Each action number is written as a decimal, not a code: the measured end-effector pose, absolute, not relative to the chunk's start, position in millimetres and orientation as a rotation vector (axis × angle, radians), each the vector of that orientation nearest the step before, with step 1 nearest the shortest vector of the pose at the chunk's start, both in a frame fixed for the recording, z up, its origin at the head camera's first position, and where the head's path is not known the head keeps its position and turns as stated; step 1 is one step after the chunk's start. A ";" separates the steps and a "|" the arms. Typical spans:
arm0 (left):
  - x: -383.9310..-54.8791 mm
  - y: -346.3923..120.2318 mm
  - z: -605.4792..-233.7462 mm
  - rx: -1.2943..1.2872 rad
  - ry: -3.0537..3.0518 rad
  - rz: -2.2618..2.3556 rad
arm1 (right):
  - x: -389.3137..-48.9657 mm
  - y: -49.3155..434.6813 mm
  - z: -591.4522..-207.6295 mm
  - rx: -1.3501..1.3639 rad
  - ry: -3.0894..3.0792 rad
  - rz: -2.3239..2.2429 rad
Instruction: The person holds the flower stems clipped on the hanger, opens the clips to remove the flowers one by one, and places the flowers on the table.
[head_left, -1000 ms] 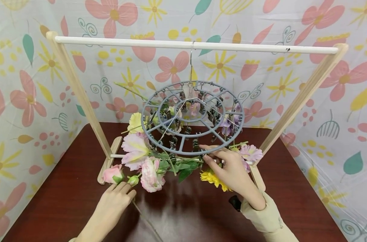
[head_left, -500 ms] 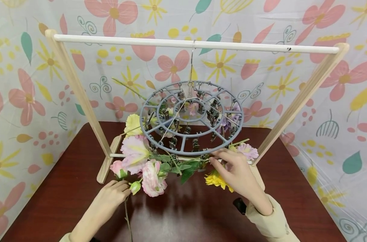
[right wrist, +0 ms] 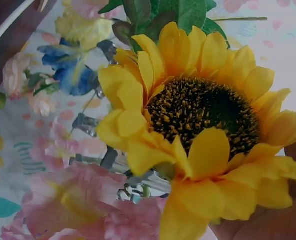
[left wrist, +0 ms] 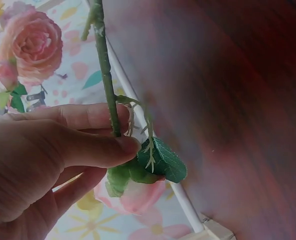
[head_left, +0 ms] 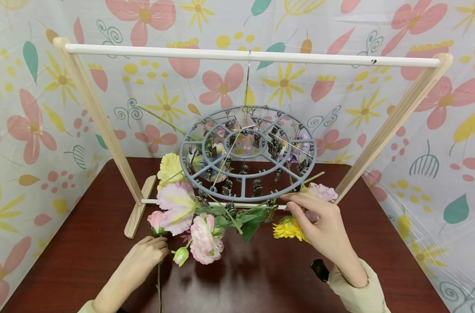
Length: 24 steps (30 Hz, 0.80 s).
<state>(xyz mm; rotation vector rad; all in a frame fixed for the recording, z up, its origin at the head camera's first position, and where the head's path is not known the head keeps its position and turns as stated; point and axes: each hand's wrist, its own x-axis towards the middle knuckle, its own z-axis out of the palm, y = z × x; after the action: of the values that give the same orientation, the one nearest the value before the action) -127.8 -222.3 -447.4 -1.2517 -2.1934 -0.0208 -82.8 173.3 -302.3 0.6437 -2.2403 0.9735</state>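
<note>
My left hand [head_left: 137, 261] pinches the stem [left wrist: 106, 75] of a pink artificial rose [left wrist: 137, 197] between thumb and fingers. Its bloom lies beyond the fingers and the stem trails back toward me. A round grey clip hanger [head_left: 243, 199] hangs from the rack's bar, with artificial flowers clipped around it. At its near right rim, my right hand [head_left: 325, 219] pinches the edge with thumb and index finger. A yellow sunflower [right wrist: 203, 117] hangs just beneath that hand. A pink-white flower [head_left: 206, 239] and green leaves [head_left: 251, 219] hang at the near side.
The wooden rack [head_left: 100, 117] has a white top bar [head_left: 163, 52] and stands on a dark red table [head_left: 241, 278]. A lilac flower [head_left: 176, 206] and a yellow one [head_left: 170, 167] hang left. A small black object [head_left: 319, 270] shows by the right wrist.
The near side of the hanger has turned rightward along with my right hand, carrying the sunflower and leaves. My left hand has drawn slightly back, and the rose's stem now hangs more upright.
</note>
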 end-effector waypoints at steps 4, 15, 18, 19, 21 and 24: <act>-128.8 -221.4 -450.6 -1.252 -2.220 0.003 | -78.3 178.8 -300.6 0.575 -2.203 0.995; -137.9 -223.4 -458.0 -1.303 -2.203 -0.075 | -76.7 183.5 -293.6 0.472 -2.048 0.977; -140.6 -225.4 -460.6 -1.314 -2.210 -0.102 | -77.7 182.2 -293.0 0.402 -2.034 0.929; -141.4 -226.1 -461.6 -1.319 -2.213 -0.108 | -78.0 181.5 -293.0 0.385 -2.030 0.922; -142.6 -228.0 -463.2 -1.338 -2.222 -0.128 | -79.2 180.0 -293.0 0.366 -2.012 0.910; -142.8 -229.7 -461.5 -1.349 -2.233 -0.167 | -81.7 178.1 -292.0 0.340 -1.988 0.850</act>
<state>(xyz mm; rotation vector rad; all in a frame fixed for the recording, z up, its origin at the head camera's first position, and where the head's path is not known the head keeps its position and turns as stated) -142.8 -229.7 -461.5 -1.3493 -2.2333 -0.1668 -81.7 178.1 -292.0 0.3403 -1.9882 0.8503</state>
